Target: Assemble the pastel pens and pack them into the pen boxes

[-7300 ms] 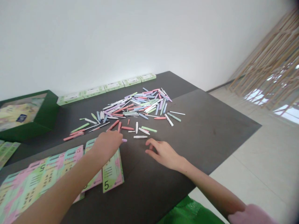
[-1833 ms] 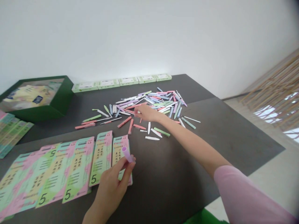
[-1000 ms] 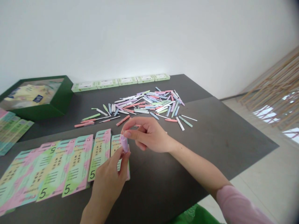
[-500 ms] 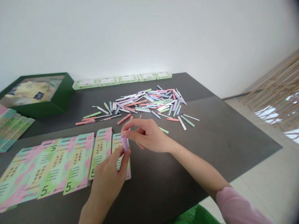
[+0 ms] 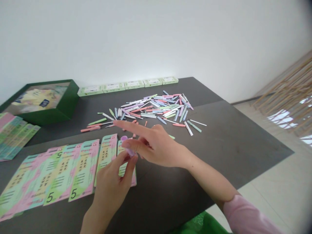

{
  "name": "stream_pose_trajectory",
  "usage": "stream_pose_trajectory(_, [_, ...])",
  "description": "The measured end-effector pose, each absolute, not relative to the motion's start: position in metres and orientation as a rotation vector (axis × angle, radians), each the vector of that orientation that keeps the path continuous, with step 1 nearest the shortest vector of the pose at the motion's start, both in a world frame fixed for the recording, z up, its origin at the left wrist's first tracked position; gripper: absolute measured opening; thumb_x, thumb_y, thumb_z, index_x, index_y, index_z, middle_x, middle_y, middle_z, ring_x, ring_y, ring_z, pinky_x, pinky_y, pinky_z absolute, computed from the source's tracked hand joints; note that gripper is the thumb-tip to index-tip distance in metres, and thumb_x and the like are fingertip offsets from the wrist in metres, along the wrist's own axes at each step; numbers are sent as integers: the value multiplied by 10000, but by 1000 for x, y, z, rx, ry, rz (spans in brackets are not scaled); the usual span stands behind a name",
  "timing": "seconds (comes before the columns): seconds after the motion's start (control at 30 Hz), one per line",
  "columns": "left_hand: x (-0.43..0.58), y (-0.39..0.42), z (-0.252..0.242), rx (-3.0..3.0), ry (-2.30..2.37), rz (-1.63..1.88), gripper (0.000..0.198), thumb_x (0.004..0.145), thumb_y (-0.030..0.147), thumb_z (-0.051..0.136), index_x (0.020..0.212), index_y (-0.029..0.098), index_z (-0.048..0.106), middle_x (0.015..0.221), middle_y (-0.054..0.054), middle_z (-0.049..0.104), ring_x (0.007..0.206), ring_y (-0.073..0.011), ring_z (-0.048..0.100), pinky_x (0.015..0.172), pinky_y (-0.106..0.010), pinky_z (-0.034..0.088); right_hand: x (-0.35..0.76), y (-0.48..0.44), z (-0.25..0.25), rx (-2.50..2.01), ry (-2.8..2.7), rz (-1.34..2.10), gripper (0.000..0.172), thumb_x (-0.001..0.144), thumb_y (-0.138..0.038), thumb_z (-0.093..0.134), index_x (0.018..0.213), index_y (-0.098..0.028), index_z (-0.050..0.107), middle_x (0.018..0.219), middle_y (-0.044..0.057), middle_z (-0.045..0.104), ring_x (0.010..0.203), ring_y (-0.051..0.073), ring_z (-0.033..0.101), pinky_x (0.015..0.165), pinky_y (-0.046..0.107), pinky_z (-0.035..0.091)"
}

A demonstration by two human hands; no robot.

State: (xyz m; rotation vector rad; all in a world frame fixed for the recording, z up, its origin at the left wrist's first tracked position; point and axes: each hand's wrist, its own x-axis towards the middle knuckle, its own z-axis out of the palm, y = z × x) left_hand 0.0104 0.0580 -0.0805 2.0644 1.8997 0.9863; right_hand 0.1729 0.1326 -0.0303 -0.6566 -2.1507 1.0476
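Observation:
My left hand [image 5: 113, 185] pinches a short purple pen piece [image 5: 127, 145] upright between thumb and fingers, just above the rightmost pastel card [image 5: 126, 164]. My right hand [image 5: 156, 144] is against that piece from the right, thumb on its side, index finger stretched out to the left above it. Whether the right hand also holds something thin is hidden. A heap of pastel pens and pen parts [image 5: 156, 109] lies farther back on the dark table [image 5: 219, 136].
A row of green and pink cards [image 5: 56, 170] lies along the near left. A green box [image 5: 39, 102] stands at the back left, more cards [image 5: 14, 135] beside it. Small green boxes [image 5: 126, 85] line the wall. The table's edge drops to the floor at right.
My right hand came back from the pen heap to the purple piece in my left hand. In the last half second its index finger stretched out leftward and the piece tilted.

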Motion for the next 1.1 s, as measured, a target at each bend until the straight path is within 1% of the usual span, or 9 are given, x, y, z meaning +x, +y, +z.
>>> stream_pose_trajectory(0.1, [9, 57, -73, 1948, 1749, 982, 313, 883, 504, 504, 825, 251, 679, 714, 34, 753, 620, -172, 710, 545, -226, 508, 176, 137, -18, -631, -2215, 915, 351, 964, -307, 488, 1292, -220, 580, 564, -82, 549, 475, 56, 446, 549, 171, 349])
stream_pose_trajectory(0.2, [6, 57, -64, 1802, 1611, 968, 333, 864, 534, 538, 871, 247, 707, 887, 8, 782, 832, -203, 737, 685, -237, 563, 177, 149, -5, -576, -2370, 786, 216, 937, -339, 546, 1003, -192, 690, 621, -63, 586, 532, 55, 472, 575, 184, 328])
stream_pose_trajectory(0.37, [9, 61, -45, 1673, 1483, 999, 361, 814, 575, 590, 773, 242, 722, 844, -13, 777, 863, -231, 734, 712, -270, 596, 169, 158, 18, -555, -2483, 600, 341, 935, -366, 549, 684, -144, 612, 578, -61, 518, 555, 48, 435, 586, 204, 288])
stream_pose_trajectory(0.43, [9, 63, -44, 1641, 1466, 1036, 364, 823, 576, 578, 779, 239, 710, 803, -19, 766, 853, -232, 734, 717, -285, 602, 167, 155, 24, -487, -2453, 615, 317, 932, -319, 554, 667, -146, 572, 570, -74, 497, 552, 40, 426, 590, 196, 293])
stream_pose_trajectory(0.5, [6, 65, -49, 1634, 1516, 1051, 386, 840, 583, 549, 964, 243, 686, 871, -31, 770, 861, -238, 733, 736, -322, 605, 168, 152, 25, -454, -2392, 643, 262, 928, -270, 559, 697, -146, 555, 583, -80, 489, 547, 34, 423, 594, 189, 302])
stream_pose_trajectory(0.63, [-11, 65, -68, 1688, 1790, 967, 632, 800, 645, 545, 1306, 268, 497, 1054, -62, 759, 1005, -288, 703, 712, -362, 594, 180, 152, -9, -606, -2228, 836, 185, 968, -292, 469, 858, -168, 550, 577, -74, 490, 518, 52, 465, 564, 183, 331])
stream_pose_trajectory(0.77, [-26, 58, -83, 1671, 1932, 931, 563, 836, 647, 475, 1276, 299, 519, 1011, -23, 771, 1014, -253, 703, 819, -352, 564, 191, 156, -78, -935, -2259, 1094, 161, 994, -301, 387, 982, -175, 488, 667, -46, 590, 422, 53, 480, 490, 177, 349])
stream_pose_trajectory(0.9, [-28, 53, -91, 1600, 1972, 905, 512, 836, 624, 488, 1213, 287, 564, 949, -10, 780, 886, -226, 730, 655, -282, 569, 192, 151, -125, -1153, -2378, 1084, 104, 993, -247, 402, 1012, -163, 462, 673, -10, 593, 490, 89, 509, 518, 195, 353])
stream_pose_trajectory(1.1, [-24, 52, -91, 1583, 1976, 921, 511, 828, 623, 500, 1188, 270, 585, 918, -11, 783, 809, -213, 728, 594, -266, 556, 190, 144, -139, -1170, -2297, 1061, 41, 953, -209, 462, 971, -182, 438, 650, -7, 569, 580, 129, 551, 543, 214, 350])
